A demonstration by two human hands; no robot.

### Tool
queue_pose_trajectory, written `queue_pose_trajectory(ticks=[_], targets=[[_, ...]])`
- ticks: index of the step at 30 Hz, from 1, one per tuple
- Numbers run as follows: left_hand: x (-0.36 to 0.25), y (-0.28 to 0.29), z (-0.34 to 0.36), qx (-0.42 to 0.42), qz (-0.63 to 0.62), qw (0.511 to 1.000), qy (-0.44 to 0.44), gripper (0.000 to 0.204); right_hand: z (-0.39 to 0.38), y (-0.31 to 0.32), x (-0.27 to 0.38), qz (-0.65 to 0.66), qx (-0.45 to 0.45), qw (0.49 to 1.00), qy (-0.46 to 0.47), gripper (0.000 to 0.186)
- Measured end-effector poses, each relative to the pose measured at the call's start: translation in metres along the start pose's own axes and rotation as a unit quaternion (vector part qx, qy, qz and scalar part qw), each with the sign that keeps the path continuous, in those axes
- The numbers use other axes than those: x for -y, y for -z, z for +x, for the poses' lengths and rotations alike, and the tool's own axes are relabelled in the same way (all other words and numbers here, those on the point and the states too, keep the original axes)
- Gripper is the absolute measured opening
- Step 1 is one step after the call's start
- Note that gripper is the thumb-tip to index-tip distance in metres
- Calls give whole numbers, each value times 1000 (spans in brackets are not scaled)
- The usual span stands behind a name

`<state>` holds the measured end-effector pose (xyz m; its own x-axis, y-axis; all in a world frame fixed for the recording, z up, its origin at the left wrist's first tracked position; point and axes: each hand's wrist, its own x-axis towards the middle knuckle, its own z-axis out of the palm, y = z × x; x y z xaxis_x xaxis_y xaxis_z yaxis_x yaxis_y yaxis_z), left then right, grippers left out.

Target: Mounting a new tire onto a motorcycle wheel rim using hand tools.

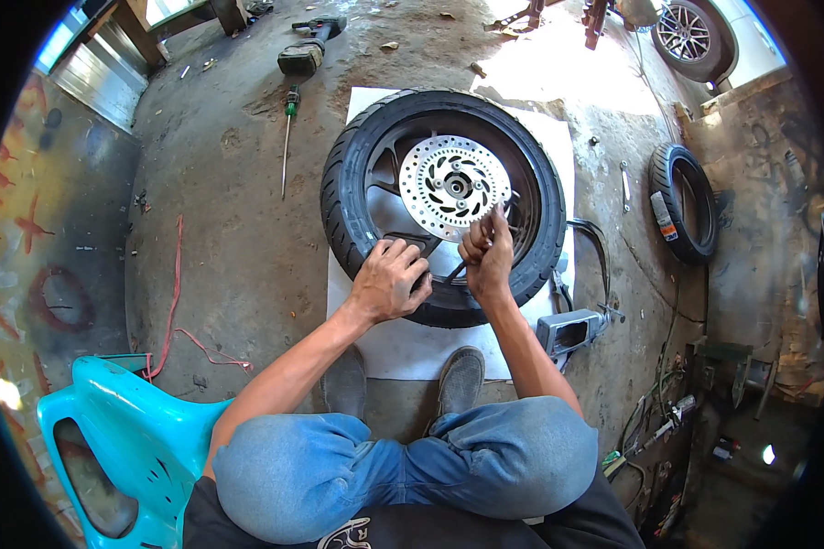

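A motorcycle wheel with a black tyre (345, 178) lies flat in front of me, its drilled silver brake disc (421, 197) facing up. My left hand (391, 279) curls its fingers over the near left side of the tyre, gripping it at the rim. My right hand (487, 256) is closed above the near right part of the wheel, its fingertips by the disc's near edge. What those fingers pinch is hidden. A short dark rod (455, 272) shows beside this hand; I cannot tell whether it is held or part of the wheel.
Under the wheel is a white sheet (403, 352). Beyond it lie a green-handled screwdriver (289, 119) and a cordless power tool (311, 50). To the right are a wrench (625, 188), a smaller tyre (685, 203) and a grey metal piece (568, 331). A turquoise plastic chair (146, 421) stands at lower left.
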<state>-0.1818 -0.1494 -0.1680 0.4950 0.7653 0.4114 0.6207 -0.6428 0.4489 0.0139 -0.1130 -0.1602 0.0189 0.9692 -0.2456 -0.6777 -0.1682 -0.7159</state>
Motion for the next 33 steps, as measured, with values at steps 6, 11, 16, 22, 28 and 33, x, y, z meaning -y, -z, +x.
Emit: queue_pose_trajectory(ticks=[6,11,16,22,28,33], targets=[[3,10,-4,4,19,1000,-16,20,-50,-36,-7,-286,101,949,86,31],[6,6,-12,18,-18,1000,-5,25,-68,-34,-9,-345,254,899,90,23],[8,-2,-18,5,-9,1000,-19,22,-106,-25,-9,-475,426,740,211,30],[8,9,-11,22,-60,998,-7,18,-114,-9,-17,-614,558,533,167,35],[50,59,28,26,48,998,45,20,-97,-30,-17,-660,643,381,69,36],[91,88,50,166,56,978,-113,24,-83,-23,-34,-632,692,349,15,32]])
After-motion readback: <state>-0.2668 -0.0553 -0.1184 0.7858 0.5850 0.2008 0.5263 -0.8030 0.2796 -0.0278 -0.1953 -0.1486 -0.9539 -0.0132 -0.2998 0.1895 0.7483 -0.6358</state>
